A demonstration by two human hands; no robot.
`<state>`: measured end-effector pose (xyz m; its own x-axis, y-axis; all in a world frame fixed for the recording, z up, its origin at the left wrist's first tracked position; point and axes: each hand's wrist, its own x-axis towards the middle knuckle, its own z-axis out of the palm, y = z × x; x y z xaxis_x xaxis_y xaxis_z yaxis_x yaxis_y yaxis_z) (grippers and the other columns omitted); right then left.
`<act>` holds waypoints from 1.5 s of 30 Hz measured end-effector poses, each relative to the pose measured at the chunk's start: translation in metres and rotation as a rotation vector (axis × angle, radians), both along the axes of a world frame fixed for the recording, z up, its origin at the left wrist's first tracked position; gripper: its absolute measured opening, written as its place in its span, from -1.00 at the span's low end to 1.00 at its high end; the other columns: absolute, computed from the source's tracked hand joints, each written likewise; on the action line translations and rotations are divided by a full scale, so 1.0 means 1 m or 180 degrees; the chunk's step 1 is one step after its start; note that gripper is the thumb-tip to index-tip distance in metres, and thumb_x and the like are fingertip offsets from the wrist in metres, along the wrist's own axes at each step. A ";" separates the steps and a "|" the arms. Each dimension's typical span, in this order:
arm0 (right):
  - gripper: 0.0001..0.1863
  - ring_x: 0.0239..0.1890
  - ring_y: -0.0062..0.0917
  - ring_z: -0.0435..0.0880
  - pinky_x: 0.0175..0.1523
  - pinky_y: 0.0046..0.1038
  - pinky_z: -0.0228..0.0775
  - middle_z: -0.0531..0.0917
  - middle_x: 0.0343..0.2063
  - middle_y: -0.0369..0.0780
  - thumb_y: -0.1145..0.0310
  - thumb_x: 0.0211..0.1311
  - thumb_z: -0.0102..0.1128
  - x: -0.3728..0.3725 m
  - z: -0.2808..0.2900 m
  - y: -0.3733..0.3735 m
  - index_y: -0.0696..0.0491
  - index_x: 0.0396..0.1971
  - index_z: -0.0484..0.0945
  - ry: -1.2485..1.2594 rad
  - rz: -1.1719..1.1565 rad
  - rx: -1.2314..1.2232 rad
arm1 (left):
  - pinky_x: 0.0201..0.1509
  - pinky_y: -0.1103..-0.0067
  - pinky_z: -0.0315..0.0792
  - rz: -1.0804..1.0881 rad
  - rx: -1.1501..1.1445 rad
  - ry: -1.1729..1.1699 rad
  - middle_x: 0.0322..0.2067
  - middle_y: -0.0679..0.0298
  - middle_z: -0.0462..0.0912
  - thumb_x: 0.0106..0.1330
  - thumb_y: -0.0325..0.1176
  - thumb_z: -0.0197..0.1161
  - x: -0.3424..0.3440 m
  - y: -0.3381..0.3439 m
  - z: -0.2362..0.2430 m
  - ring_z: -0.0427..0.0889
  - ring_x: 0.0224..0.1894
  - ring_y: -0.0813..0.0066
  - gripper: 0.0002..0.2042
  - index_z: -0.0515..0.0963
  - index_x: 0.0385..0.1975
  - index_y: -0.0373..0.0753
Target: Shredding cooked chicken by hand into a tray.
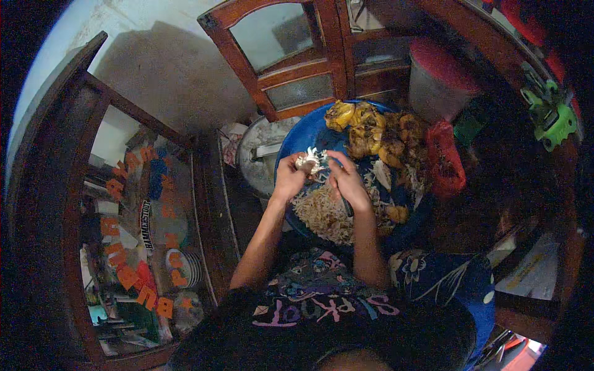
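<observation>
White shredded piece [314, 160] sat pinched in the left hand [290, 178] — right hand [350, 184] curled close by, couldn't tell its grip — both inside the blue tray's [296, 133] left edge.

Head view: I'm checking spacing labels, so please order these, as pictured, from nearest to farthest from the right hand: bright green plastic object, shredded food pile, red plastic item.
1. Shredded food pile: just below the right hand, toward the left.
2. Red plastic item: to the right.
3. Bright green plastic object: far right, higher up.
</observation>
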<state>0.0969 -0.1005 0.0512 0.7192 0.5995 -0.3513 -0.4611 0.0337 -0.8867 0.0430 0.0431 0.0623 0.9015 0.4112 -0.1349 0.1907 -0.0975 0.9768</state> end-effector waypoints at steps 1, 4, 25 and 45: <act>-0.67 -0.84 -0.74 0.18 -0.78 -0.63 0.02 0.29 -0.81 -0.38 0.25 0.24 -0.09 0.000 0.002 -0.001 -0.06 0.00 0.28 -0.0004 0.0083 0.0004 | -0.53 0.67 0.30 0.0032 -0.0070 0.0082 -0.60 0.35 0.52 0.13 -0.51 0.08 0.000 0.002 -0.003 0.41 -0.60 0.68 -0.92 0.50 -0.44 -0.36; -0.68 -0.85 -0.73 0.18 -0.78 -0.62 0.03 0.28 -0.82 -0.38 0.22 0.23 -0.07 -0.004 -0.004 -0.001 -0.07 -0.02 0.29 0.0109 0.0349 0.0378 | -0.52 0.65 0.30 0.0139 0.0446 0.0241 -0.61 0.32 0.52 0.11 -0.48 0.10 0.001 -0.006 0.008 0.42 -0.60 0.66 -0.90 0.50 -0.43 -0.36; -0.62 -0.85 -0.72 0.20 -0.79 -0.63 0.04 0.31 -0.79 -0.37 0.20 0.26 -0.13 -0.002 -0.005 0.003 0.04 0.02 0.26 0.0044 0.0497 0.0441 | -0.45 0.61 0.34 -0.0033 0.1030 0.0247 -0.63 0.26 0.53 0.03 -0.46 0.08 -0.001 0.007 -0.009 0.45 -0.57 0.61 -0.88 0.51 -0.45 -0.32; -0.67 -0.86 -0.74 0.20 -0.78 -0.65 0.03 0.30 -0.82 -0.38 0.24 0.26 -0.11 -0.008 0.005 0.002 -0.02 0.00 0.31 -0.0183 0.0370 0.0110 | -0.41 0.65 0.38 0.0040 0.0076 0.0099 -0.48 0.32 0.56 0.04 -0.61 0.09 -0.002 0.006 -0.008 0.46 -0.50 0.64 -0.84 0.51 -0.36 -0.34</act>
<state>0.0892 -0.0987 0.0566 0.6626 0.6909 -0.2891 -0.4122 0.0140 -0.9110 0.0407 0.0489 0.0545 0.8918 0.4259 -0.1528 0.2223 -0.1183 0.9678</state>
